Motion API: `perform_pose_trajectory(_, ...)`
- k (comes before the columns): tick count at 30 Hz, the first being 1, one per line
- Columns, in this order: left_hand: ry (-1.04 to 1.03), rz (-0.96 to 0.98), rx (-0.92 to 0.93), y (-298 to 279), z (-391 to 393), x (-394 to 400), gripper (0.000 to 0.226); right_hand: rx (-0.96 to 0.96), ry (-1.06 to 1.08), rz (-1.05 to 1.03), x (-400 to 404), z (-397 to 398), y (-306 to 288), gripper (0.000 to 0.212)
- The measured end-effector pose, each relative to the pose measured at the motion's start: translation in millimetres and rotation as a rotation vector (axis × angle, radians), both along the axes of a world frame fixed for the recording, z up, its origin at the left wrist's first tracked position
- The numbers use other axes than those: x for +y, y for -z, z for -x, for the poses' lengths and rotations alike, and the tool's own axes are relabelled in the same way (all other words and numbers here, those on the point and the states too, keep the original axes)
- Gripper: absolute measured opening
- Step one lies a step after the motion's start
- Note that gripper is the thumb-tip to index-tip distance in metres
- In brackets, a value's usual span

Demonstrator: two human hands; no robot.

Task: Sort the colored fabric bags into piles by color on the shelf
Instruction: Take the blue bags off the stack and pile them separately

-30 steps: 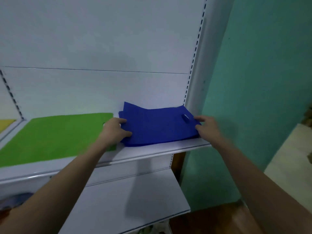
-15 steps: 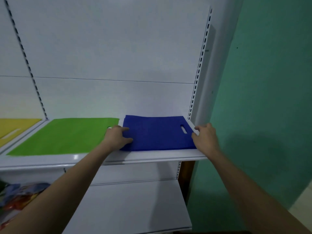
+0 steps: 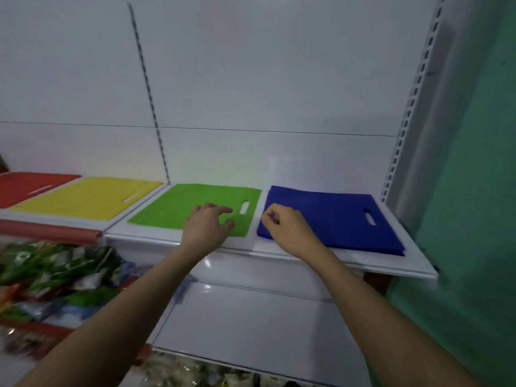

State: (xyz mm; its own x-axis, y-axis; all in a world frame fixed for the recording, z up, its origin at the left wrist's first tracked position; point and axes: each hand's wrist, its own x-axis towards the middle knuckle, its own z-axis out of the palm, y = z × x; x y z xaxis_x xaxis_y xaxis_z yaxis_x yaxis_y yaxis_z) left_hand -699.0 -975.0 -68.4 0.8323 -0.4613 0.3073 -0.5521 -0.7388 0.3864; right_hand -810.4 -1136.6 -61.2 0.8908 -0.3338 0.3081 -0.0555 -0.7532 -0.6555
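Both hands at front edge of shelf [image 3: 279, 254], blue pile under right, green pile under left.

Nearest: left hand [image 3: 205, 229] laid on front right part of green bag pile [image 3: 178, 209], fingers loosely spread and slightly bent, gripping nothing visible. Right hand [image 3: 289, 229] on front left corner of blue bag pile [image 3: 335, 219], fingers curled, tips apparently pinching fabric at that corner; actual pinch not confirmable. Blue pile extending rightward and rearward from right-hand fingers, long axis along shelf front, handle slot toward shelf's right end; right hand clearly nearer. Green pile just beside blue, narrow gap between, same long axis, slot toward blue. Farther left along shelf: yellow bag pile [image 3: 89, 198], then red bag pile [image 3: 25, 185], slots likewise toward right. Judged: squaring-up stage, sorting almost done.
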Motion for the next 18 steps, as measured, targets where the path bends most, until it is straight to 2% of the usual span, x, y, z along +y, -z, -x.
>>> perform_pose_trajectory(6,-0.252,-0.095,0.031,-13,-11,120,0.035,0.099,-0.338,0.059,114,-66,-5,0.024)
perform_pose_trajectory(11,-0.338,-0.036,0.128,-18,-9,218,0.031,0.178,-0.562,0.166,203,-100,-18,0.03)
perform_pose_trajectory(18,-0.552,-0.048,0.089,-16,-3,336,0.026,0.202,-0.709,0.234,324,-139,-20,0.028)
